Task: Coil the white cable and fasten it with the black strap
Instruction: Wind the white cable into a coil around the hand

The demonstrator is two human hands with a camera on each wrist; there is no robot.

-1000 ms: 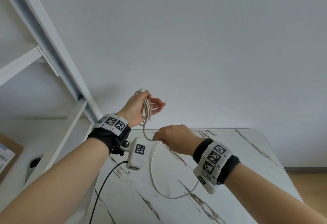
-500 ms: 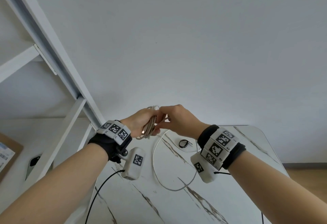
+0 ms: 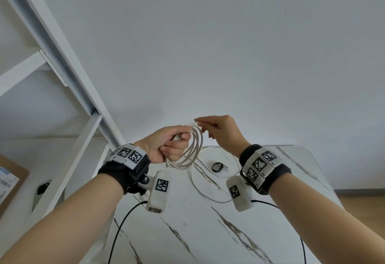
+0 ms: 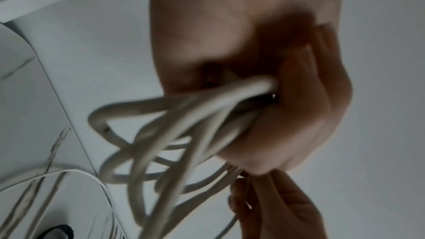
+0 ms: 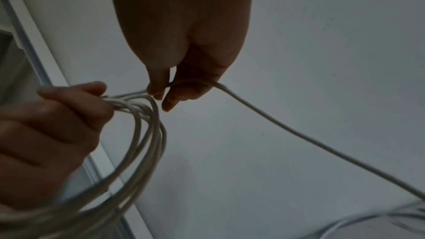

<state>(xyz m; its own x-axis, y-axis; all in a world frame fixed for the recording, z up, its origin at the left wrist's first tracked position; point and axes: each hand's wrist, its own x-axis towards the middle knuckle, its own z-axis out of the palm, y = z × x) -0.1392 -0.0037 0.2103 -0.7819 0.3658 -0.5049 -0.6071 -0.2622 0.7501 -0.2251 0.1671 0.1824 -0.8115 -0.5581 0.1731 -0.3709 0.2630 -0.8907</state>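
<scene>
My left hand [image 3: 170,145] is a fist around a bundle of several loops of the white cable [image 3: 192,149], held above the table's far edge. In the left wrist view the loops [image 4: 174,134] fan out from that fist. My right hand [image 3: 216,130] pinches the running strand [image 5: 264,115] between thumb and fingertips at the top of the coil. The loose rest of the cable [image 3: 200,188] lies in a wide loop on the table. The black strap [image 3: 217,167], curled into a small ring, lies on the table inside that loop.
The white marble-patterned table [image 3: 208,232] has a rounded far right corner. A white shelf frame [image 3: 62,72] slants up at the left, with a phone [image 3: 40,193] and a cardboard box [image 3: 10,182] beside it. Black camera leads [image 3: 123,228] hang from both wrists.
My right hand has brought another turn of cable up to the left hand and now holds the strand at the coil's top. The coil has opened into a rounder ring. The strap has come into view.
</scene>
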